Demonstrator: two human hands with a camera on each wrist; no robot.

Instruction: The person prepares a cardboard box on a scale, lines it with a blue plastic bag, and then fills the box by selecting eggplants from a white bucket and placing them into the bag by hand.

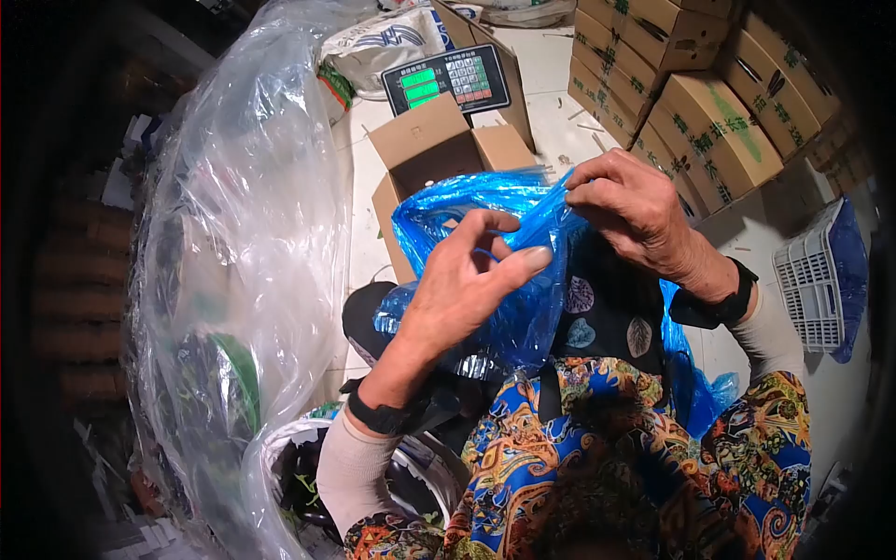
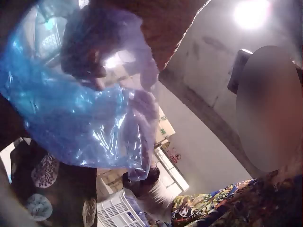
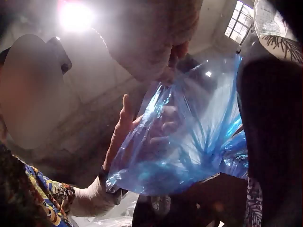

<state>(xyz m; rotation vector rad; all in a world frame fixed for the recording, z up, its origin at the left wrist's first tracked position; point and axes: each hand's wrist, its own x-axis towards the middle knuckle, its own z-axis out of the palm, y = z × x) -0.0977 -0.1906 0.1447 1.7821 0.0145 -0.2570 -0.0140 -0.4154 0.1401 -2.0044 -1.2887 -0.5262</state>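
Note:
A thin, translucent blue plastic bag [image 1: 527,308] hangs between my two hands above the lap. My right hand [image 1: 635,205] pinches its gathered upper edge between thumb and curled fingers. Against the near side of the bag is my left hand [image 1: 457,280], its thumb stretched out and its fingers half bent, with a gap between them. In the right wrist view, the left hand's fingers [image 3: 163,125] show through the film, while its thumb stands up outside. The left wrist view has the bag [image 2: 90,123] spread wide, with light shining through it.
An open cardboard box [image 1: 429,140] stands just beyond the bag, with a lit digital scale [image 1: 448,79] behind it. Stacked cartons [image 1: 700,121] fill the back right. A white crate [image 1: 807,280] is at right, a large clear plastic sheet [image 1: 252,215] at left, a bucket [image 1: 271,457] below.

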